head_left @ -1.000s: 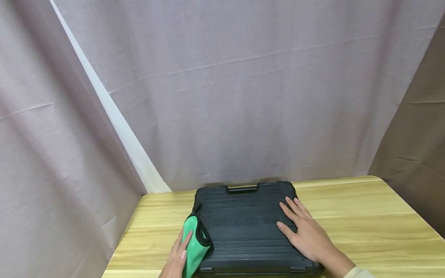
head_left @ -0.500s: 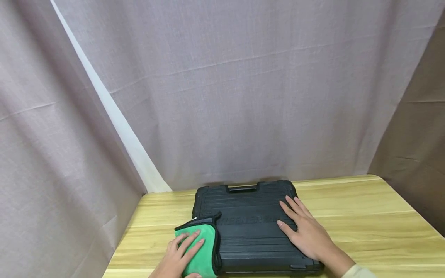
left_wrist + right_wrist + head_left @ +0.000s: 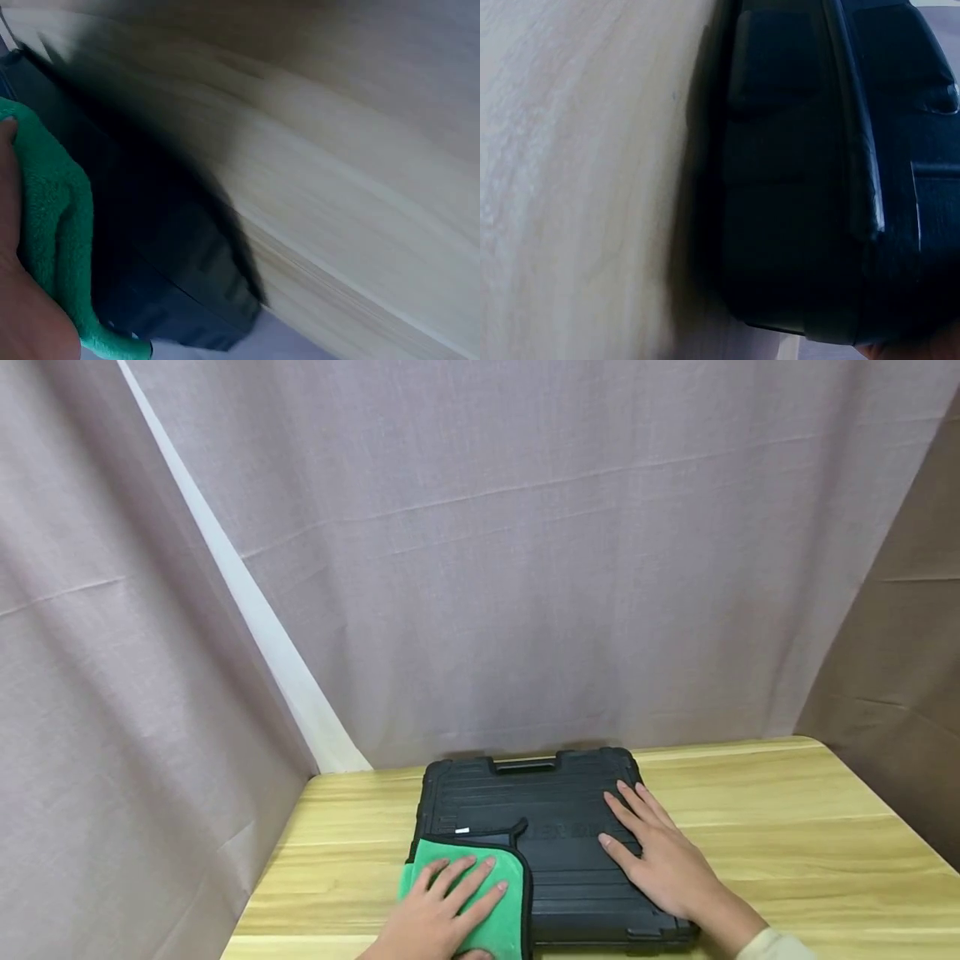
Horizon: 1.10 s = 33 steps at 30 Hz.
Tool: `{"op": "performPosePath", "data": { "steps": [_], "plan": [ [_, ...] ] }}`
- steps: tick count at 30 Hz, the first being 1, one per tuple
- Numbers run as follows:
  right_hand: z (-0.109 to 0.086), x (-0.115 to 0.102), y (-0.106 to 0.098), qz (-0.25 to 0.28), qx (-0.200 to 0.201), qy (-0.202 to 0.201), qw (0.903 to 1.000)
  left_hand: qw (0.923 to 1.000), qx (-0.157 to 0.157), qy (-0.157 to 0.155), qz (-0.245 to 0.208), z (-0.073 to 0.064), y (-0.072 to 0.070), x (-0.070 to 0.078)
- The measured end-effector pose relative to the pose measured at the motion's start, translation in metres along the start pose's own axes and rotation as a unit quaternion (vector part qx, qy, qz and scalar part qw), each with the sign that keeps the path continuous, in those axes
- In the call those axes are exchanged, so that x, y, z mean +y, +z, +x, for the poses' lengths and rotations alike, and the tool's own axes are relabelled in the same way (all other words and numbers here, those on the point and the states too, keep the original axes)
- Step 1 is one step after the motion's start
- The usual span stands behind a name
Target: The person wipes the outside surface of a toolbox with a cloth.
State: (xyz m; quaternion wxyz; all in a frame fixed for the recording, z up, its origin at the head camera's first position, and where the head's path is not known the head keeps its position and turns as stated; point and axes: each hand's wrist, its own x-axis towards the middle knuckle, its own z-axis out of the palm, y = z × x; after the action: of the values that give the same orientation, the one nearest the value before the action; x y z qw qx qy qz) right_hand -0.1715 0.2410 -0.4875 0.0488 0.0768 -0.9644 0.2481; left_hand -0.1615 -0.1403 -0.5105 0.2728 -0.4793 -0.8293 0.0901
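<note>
A black plastic case point(image 3: 573, 885) with raised ribs and a handle at its far edge lies flat in the head view. On its near left part is a green cloth point(image 3: 506, 927) with black edging and a small white tag. My left hand point(image 3: 442, 910) rests on the cloth, fingers spread and pressing it to the lid. In the left wrist view the cloth point(image 3: 56, 202) drapes over the case's side point(image 3: 165, 240). My right hand point(image 3: 660, 860) lies with extended fingers on the case's right edge. The right wrist view shows mostly the case's side wall point(image 3: 795, 187).
The case sits on a wooden table point(image 3: 780, 827) with light wood grain. Its far edge meets a grey-mauve curtain point(image 3: 555, 610). A pale strip point(image 3: 255, 602) shows between curtain panels at the left, and a browner curtain point(image 3: 892, 635) hangs at the right.
My left hand has moved right across the case with the cloth, which now lies flatter and covers more of the near left lid. My right hand has stayed in place.
</note>
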Motion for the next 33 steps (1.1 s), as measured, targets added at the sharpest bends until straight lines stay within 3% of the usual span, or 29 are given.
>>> {"op": "performPosePath", "data": {
  "steps": [6, 12, 15, 17, 19, 23, 26, 29, 33],
  "plan": [
    [-0.002, -0.001, -0.002, -0.003, 0.003, -0.002, 1.0000, 0.9993, -0.031, -0.023, -0.002, 0.019, -0.001, 0.013],
    [-0.002, 0.000, 0.001, -0.003, 0.015, -0.007, 0.9999, 0.9961, -0.075, -0.043, -0.019, 0.034, -0.005, 0.014],
    [-0.001, -0.001, 0.002, 0.000, 0.017, -0.011, 0.9998, 0.9918, -0.101, -0.055, -0.056, 0.044, -0.008, 0.013],
    [-0.001, -0.002, 0.003, 0.000, 0.018, -0.015, 0.9997, 0.9833, -0.130, -0.066, -0.109, 0.052, -0.011, 0.010],
    [-0.001, -0.003, 0.003, 0.001, 0.017, -0.016, 0.9997, 0.9687, -0.164, -0.077, -0.170, 0.060, -0.013, 0.006],
    [0.000, -0.004, 0.004, 0.006, 0.016, -0.018, 0.9997, 0.9281, -0.226, -0.098, -0.279, 0.078, -0.014, -0.011],
    [0.000, -0.003, 0.004, 0.008, 0.014, -0.015, 0.9998, 0.9051, -0.257, -0.105, -0.322, 0.092, -0.011, -0.026],
    [0.000, -0.002, 0.003, 0.009, 0.010, -0.010, 0.9999, 0.8973, -0.276, -0.103, -0.328, 0.105, -0.004, -0.041],
    [0.001, 0.000, 0.002, 0.010, 0.002, -0.004, 0.9999, 0.9008, -0.291, -0.089, -0.310, 0.118, 0.006, -0.057]
  ]
}}
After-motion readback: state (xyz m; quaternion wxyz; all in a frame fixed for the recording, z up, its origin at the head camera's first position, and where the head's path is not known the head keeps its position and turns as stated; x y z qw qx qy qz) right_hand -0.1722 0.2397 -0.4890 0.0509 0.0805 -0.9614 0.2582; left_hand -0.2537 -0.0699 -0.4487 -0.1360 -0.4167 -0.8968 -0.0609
